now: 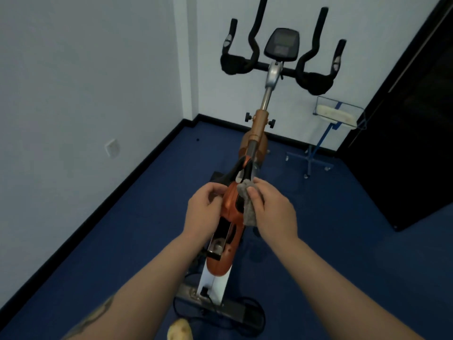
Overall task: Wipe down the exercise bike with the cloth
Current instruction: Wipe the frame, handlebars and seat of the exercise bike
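An orange and black exercise bike (259, 128) stands in front of me, seen from behind its saddle end. Its black handlebars (316, 79) and console (282, 44) are at the far end. My right hand (272, 209) grips a crumpled grey cloth (247, 207) and presses it against the right side of the orange saddle housing (230, 204). On the left side of the same housing my left hand (203, 212) has its fingers curled round the edge. The black saddle (237, 173) lies just beyond both hands.
A blue metal stand with a wire basket (340, 114) is at the right of the bike, near a dark door (404, 119). White walls close the corner at the left and back. Blue carpet (122, 241) lies all round; a black cable (257, 315) loops at the bike's base.
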Motion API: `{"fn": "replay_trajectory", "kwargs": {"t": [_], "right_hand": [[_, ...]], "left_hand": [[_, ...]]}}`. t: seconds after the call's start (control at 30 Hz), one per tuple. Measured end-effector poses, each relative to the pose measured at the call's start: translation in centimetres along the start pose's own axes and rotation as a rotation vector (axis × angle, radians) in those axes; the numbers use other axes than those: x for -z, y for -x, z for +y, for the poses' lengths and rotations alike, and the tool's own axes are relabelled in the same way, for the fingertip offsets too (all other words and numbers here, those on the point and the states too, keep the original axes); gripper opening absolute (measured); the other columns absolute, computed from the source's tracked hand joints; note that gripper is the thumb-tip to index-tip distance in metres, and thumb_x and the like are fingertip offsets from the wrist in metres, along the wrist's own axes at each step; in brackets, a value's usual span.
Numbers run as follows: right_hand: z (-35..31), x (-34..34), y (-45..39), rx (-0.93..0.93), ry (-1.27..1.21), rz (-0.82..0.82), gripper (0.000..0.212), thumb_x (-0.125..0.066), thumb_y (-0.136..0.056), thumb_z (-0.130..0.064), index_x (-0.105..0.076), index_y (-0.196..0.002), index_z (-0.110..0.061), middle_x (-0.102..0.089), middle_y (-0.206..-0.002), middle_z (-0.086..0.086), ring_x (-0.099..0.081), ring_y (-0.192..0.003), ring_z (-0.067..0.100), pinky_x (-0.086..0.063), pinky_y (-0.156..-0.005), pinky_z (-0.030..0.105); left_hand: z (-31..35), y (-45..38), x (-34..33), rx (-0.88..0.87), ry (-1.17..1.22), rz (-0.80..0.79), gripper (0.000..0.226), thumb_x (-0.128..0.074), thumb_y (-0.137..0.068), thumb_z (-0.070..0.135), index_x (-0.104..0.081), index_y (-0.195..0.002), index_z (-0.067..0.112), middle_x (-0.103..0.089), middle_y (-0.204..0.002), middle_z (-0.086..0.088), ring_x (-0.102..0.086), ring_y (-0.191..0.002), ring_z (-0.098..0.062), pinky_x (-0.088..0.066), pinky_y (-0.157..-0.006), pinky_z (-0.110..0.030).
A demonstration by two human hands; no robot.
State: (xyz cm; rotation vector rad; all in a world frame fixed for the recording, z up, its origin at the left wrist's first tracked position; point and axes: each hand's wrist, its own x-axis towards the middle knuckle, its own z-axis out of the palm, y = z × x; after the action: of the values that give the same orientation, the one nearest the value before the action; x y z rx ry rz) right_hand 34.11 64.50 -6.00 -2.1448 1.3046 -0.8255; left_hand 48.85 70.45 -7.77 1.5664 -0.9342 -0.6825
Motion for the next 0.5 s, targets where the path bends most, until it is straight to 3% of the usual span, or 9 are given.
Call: {"fn": "replay_trajectory", "kwargs": {"t": [0.13,0.27,0.4,0.5], "right_hand": [[1.8,-2.8,-0.8,-0.049,0.114,-0.163,0.038,-0.042,-0.103,-0.039,-0.056,-0.135,-0.027,-0.040,-0.152,-0.008,-0.032,-0.141,0.013,-0.029,-0.109,0.028],[2.4,-5.4,-2.2,-0.032,0.317,-0.279,0.052,-0.027,-0.104,-0.046,-0.022,-0.154,-0.033,-0.008,-0.163,-0.009,-0.001,-0.150,0.014,-0.012,-0.121,0.039],[1.5,-6.2,-5.0,-0.240,0.253,-0.313,0.054,-0.022,-0.106,-0.043,-0.009,-0.156,-0.029,0.000,-0.165,-0.002,-0.003,-0.151,0.020,-0.014,-0.121,0.045],[1.0,-7.8,-2.7,-0.282,0.433,-0.225,0.057,-0.019,-0.104,-0.044,-0.003,-0.156,-0.028,0.001,-0.165,0.001,-0.002,-0.151,0.024,-0.013,-0.121,0.045]], "left_hand": [[0.3,-2.5,-0.7,-0.031,-0.095,-0.052,0.031,-0.051,-0.092,0.004,-0.065,-0.092,0.032,-0.066,-0.098,0.010,-0.063,-0.095,-0.008,-0.056,-0.086,-0.038],[-1.9,-4.2,0.0,-0.110,-0.238,-0.119,0.028,-0.053,-0.091,0.004,-0.067,-0.108,0.022,-0.064,-0.111,0.006,-0.056,-0.111,-0.014,-0.048,-0.098,-0.040],[-3.8,-5.7,0.8,-0.104,-0.321,-0.192,0.038,-0.051,-0.093,0.004,-0.057,-0.129,0.016,-0.058,-0.127,0.003,-0.049,-0.123,-0.016,-0.042,-0.106,-0.042],[-4.2,-7.3,0.9,-0.106,-0.330,-0.270,0.039,-0.048,-0.096,0.009,-0.054,-0.132,0.021,-0.056,-0.127,0.006,-0.049,-0.121,-0.012,-0.042,-0.105,-0.040]]}}
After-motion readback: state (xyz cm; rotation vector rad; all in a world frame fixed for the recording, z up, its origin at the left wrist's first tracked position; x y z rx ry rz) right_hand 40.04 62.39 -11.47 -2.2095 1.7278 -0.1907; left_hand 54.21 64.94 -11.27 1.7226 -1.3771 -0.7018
